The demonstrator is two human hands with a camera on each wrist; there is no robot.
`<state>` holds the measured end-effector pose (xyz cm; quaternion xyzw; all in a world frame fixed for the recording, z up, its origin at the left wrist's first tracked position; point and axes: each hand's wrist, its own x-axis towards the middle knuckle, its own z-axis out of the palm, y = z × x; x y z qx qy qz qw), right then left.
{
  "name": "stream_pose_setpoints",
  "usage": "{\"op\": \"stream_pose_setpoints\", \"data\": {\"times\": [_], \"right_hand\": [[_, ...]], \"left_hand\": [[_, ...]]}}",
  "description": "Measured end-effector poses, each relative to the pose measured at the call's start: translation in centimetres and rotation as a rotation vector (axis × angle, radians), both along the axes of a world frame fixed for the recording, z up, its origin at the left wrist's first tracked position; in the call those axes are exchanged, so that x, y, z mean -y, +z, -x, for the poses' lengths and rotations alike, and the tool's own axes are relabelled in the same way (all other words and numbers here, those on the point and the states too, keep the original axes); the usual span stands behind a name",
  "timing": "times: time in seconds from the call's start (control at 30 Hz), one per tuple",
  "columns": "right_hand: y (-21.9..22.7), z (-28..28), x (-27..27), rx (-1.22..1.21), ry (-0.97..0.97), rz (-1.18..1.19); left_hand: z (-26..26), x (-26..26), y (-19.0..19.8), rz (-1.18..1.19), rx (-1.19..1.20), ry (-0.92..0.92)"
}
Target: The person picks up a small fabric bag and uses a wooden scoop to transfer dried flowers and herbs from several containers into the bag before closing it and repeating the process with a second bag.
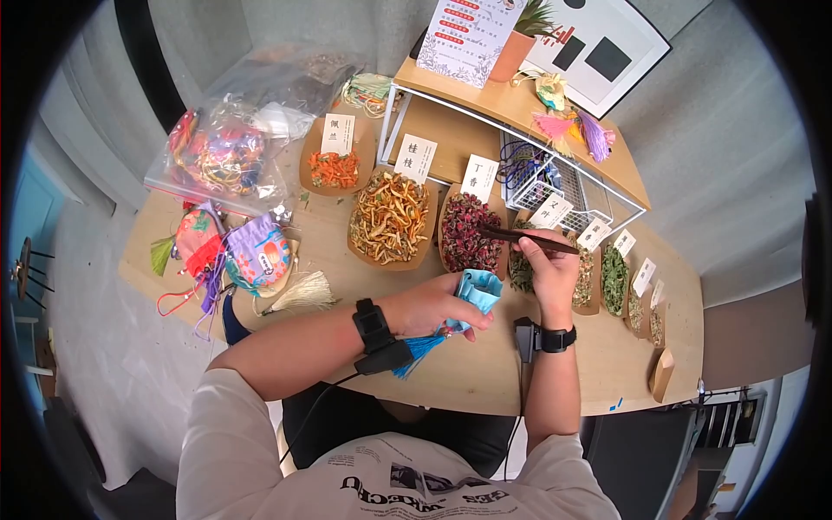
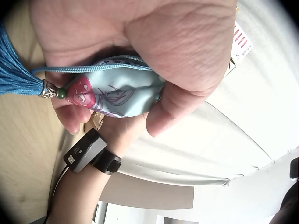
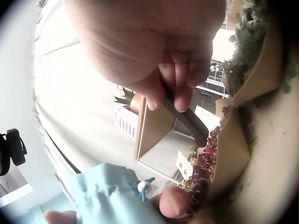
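My left hand grips a light blue drawstring sachet, its gathered mouth upward. A blue tassel hangs from the sachet by a metal cap and green bead, and a red mushroom print shows on the cloth. With thumb and fingers, my right hand pinches dark brown wooden tongs. The tong tips reach over a kraft paper tray of dark red dried petals, right at the heap's edge. In the right wrist view the sachet stands below and left of the tongs.
Trays of orange shreds, yellow-brown strips and green leaves line the table, with label cards behind them. Finished sachets and a plastic bag lie at left. A wooden shelf stands behind.
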<state>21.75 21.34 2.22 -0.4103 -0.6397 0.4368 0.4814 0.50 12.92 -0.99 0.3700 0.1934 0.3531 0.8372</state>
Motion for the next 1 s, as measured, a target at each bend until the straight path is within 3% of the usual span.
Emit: {"op": "stream_pose_setpoints", "data": {"times": [0.37, 0.57, 0.77, 1.0], "right_hand": [[-1.1, 1.4, 0.2, 0.033, 0.053, 0.016], [-0.5, 1.7, 0.8, 0.185, 0.001, -0.051], [-0.5, 1.1, 0.5, 0.147, -0.045, -0.037], [0.2, -0.9, -0.3, -0.137, -0.009, -0.018]], "left_hand": [[-0.2, -0.1, -0.7, -0.008, 0.025, 0.003], [-0.2, -0.2, -0.9, -0.004, 0.015, -0.008], [-0.2, -0.3, -0.9, -0.010, 0.014, -0.006], [-0.1, -0.2, -0.6, 0.003, 0.011, -0.001]]}}
